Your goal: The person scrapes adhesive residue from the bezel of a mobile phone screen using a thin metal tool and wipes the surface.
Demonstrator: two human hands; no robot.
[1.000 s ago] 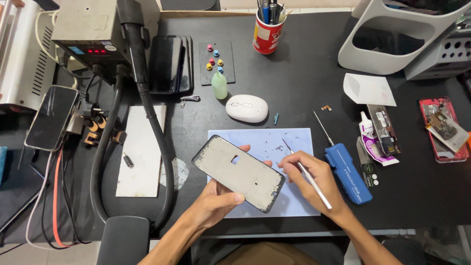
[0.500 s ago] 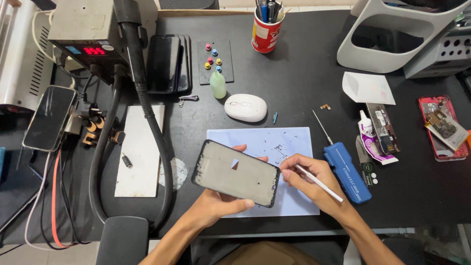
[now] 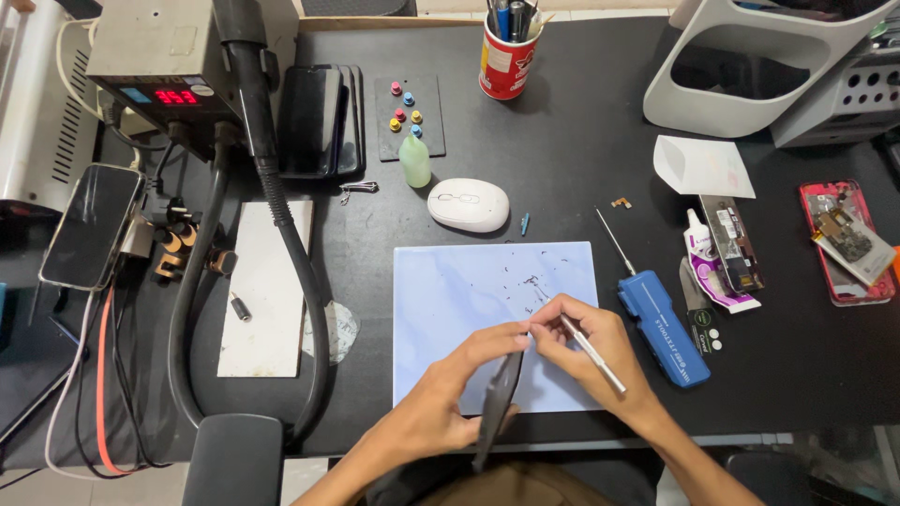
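While we look down at the bench (image 3: 581, 122), we see both hands meeting over the pale blue mat (image 3: 469, 290) that lies near the front edge, about in the middle. Our left hand (image 3: 459, 389) is closed around a phone frame (image 3: 495, 405), which stands on its thin edge, so we see only a dark narrow strip of it; its lower end reaches past the front edge of the bench. Our right hand (image 3: 600, 361) is closed narrow around a thin metal tool (image 3: 591, 349), held like a pen, with the tip pointing to the top of the phone frame, where the fingers of both hands come together. If the tip touches the frame, we cannot tell.

Just beside the right edge of the mat lies a blue screwdriver (image 3: 661, 326), with its thin shaft pointing to the back. Behind the mat rests a white mouse (image 3: 468, 204), and behind it a small green bottle (image 3: 414, 161) stands in front of a dark pad with coloured bits (image 3: 409, 114). Near the back edge stands a red cup with pens (image 3: 506, 58). At the right edge lies an opened red phone (image 3: 847, 241). At the back left corner sits a grey heating station (image 3: 159, 70), and its black hose (image 3: 281, 234) bends down toward the front edge. Another phone (image 3: 91, 225) lies at the left edge.
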